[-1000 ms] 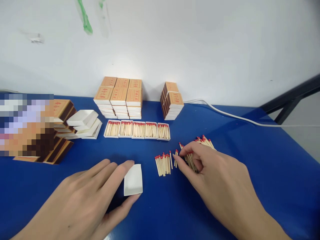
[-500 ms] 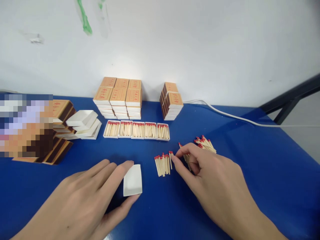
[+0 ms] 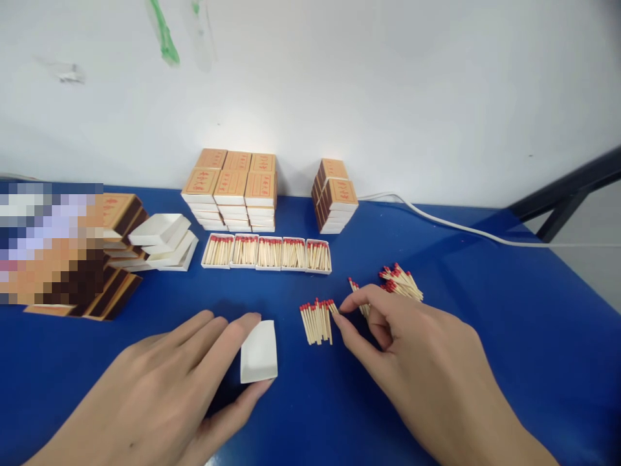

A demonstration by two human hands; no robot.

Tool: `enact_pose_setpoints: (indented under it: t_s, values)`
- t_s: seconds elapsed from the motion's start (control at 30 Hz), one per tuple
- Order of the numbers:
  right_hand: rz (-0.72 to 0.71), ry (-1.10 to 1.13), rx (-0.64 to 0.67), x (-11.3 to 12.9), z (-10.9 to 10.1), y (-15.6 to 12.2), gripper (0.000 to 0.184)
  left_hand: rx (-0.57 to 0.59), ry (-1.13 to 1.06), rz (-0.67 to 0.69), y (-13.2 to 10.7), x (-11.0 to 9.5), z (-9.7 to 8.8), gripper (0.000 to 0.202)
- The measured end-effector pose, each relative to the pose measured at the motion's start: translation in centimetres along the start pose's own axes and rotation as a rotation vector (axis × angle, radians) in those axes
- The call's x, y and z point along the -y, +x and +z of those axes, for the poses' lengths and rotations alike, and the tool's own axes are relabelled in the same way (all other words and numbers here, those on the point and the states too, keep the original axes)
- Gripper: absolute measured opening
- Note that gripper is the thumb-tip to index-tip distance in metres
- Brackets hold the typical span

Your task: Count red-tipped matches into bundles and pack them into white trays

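My left hand (image 3: 165, 382) grips an empty white matchbox tray (image 3: 259, 353) on the blue table, index finger at its far corner and thumb at its near edge. To the right of the tray, red-tipped matches (image 3: 316, 321) lie side by side in a loose row. My right hand (image 3: 412, 362) pinches a match (image 3: 334, 308) between thumb and index finger at the right end of this row. Behind those fingers lie a few more matches (image 3: 354, 285), partly hidden. A larger heap of matches (image 3: 402, 283) spreads just beyond the right hand.
Several trays filled with matches (image 3: 269, 253) form a line across the table. Behind them stand stacked matchboxes (image 3: 230, 188) and a smaller stack (image 3: 336, 194). Empty trays (image 3: 162, 233) and matchbox sleeves (image 3: 116, 291) pile up at left. A white cable (image 3: 451, 226) crosses at right.
My right thumb and index finger have closed on a match at the row's right end, which now leans against the others. My left hand and the tray stay nearly still.
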State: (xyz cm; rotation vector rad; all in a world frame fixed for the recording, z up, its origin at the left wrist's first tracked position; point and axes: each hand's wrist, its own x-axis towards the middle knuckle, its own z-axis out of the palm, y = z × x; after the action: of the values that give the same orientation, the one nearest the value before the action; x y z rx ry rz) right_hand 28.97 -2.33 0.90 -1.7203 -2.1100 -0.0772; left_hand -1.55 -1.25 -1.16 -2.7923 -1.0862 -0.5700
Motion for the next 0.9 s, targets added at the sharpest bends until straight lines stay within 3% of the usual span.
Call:
enact_pose_setpoints:
  t_s: [0.23, 0.47, 0.9]
  values:
    - [0.017, 0.035, -0.015, 0.4, -0.3, 0.1, 0.028, -0.005, -0.014, -0.023, -0.2, 0.1, 0.3, 0.046]
    - [0.047, -0.14, -0.154, -1.0, 0.2, 0.3, 0.024, -0.006, -0.001, -0.013, -0.2, -0.1, 0.1, 0.046]
    - [0.041, -0.119, -0.104, -0.9, 0.5, 0.1, 0.026, 0.002, -0.003, -0.005, 0.3, -0.1, -0.1, 0.043]
